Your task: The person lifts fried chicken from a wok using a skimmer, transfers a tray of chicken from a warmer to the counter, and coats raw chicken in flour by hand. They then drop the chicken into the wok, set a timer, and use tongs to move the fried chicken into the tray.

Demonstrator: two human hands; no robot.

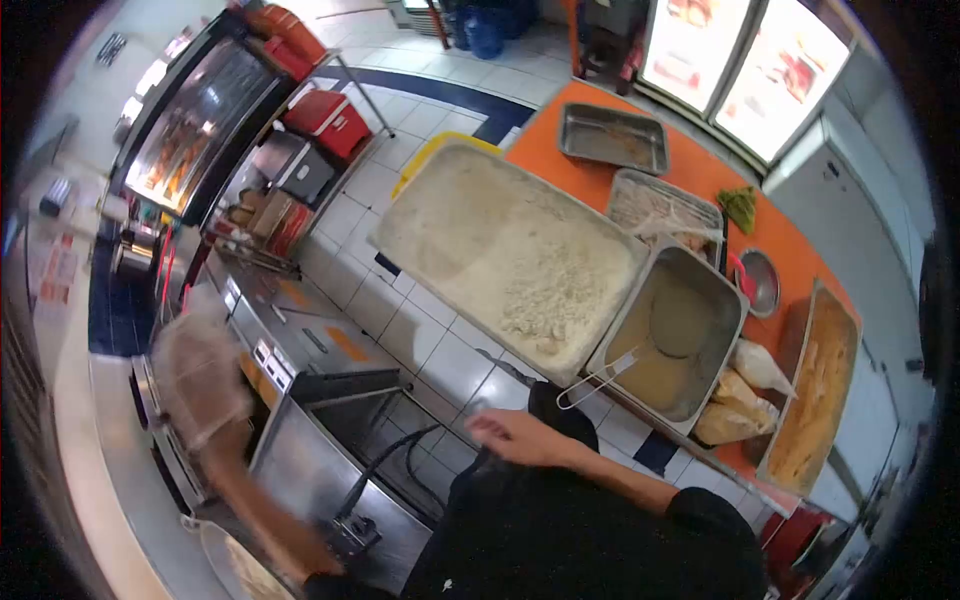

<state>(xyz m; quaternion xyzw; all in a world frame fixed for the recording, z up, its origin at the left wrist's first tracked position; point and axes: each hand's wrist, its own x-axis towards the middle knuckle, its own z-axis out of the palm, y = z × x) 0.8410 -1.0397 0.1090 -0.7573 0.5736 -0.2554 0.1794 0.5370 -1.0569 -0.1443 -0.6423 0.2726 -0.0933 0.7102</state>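
Between floury tray (pixel 462 314) and steel counter (pixel 305 455), right hand (pixel 515 437) loosely open; plastic-covered left hand (pixel 202 380) blurred, grip unclear.

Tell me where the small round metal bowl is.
In the head view, right of centre, the bowl sits on the orange table, beside the deep pan of cloudy liquid.

So that clear, whitish, thin plastic covering (pixel 190 352) is around your left hand (pixel 208 392), kinda loose-looking, with skin tone showing through (glove or bag, can't tell, it's pretty blurred). It's up in front of the steel kitchen equipment (pixel 165 430), tilted slightly left at the far end.
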